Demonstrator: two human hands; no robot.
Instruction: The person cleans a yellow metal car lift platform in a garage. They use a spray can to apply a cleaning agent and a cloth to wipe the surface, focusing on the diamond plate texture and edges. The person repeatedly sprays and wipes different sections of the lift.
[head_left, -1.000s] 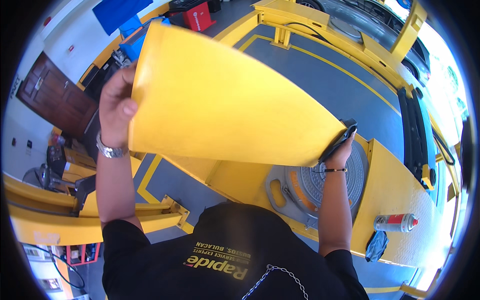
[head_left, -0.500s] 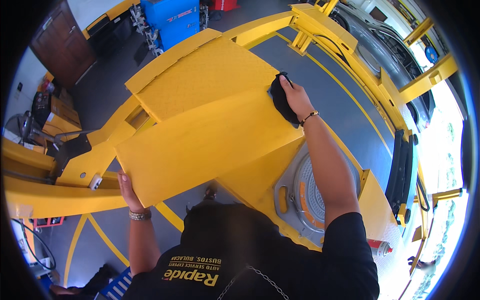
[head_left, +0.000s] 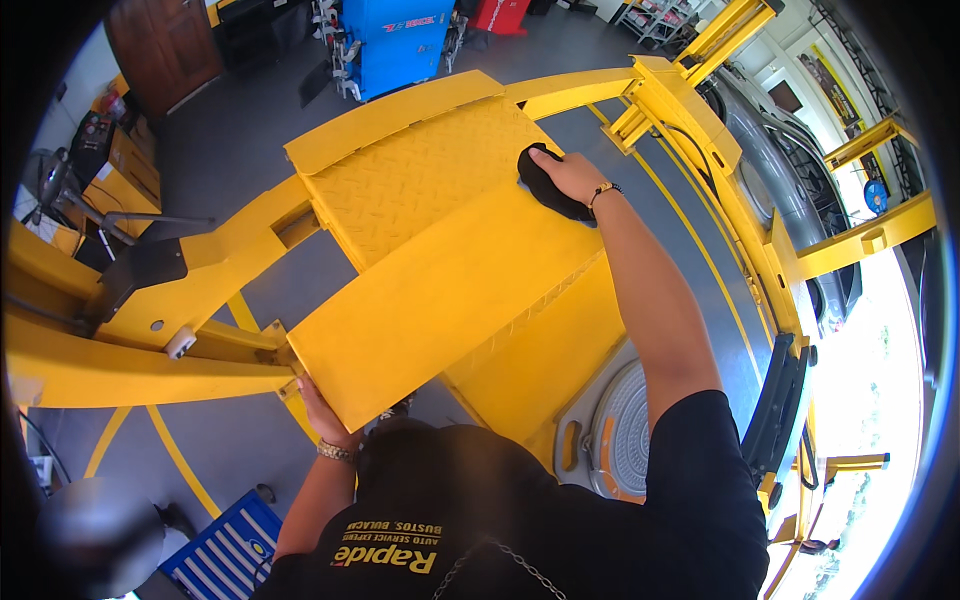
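I have the right hand (head_left: 574,180) with its fingers closed around a folded black cloth (head_left: 543,186), pressing it on the far right end of the smooth yellow panel (head_left: 430,300). The left hand (head_left: 327,412) holds this same panel at its near left end; part of the fingers is hidden below the edge, so I cannot tell how firm this grip is. The panel itself lies slanting before the person's body, between the two hands. By my judgement, the work with the cloth is in the middle: the cloth is in contact and the panel is supported, but neither is put down. The upper face of the panel looks even in colour, and I cannot tell which parts the cloth has covered; the underside is out of my sight, so what is left there I cannot say. Just behind the panel is the yellow tread-plate ramp (head_left: 400,180), and at the right of its near side, the round metal turntable (head_left: 630,425) sits uncovered. Farther from the panel, there is a blue slatted board (head_left: 222,548) to the near left, a blue cabinet (head_left: 395,50) beyond the ramp, and a grey car (head_left: 765,160) past the right end.
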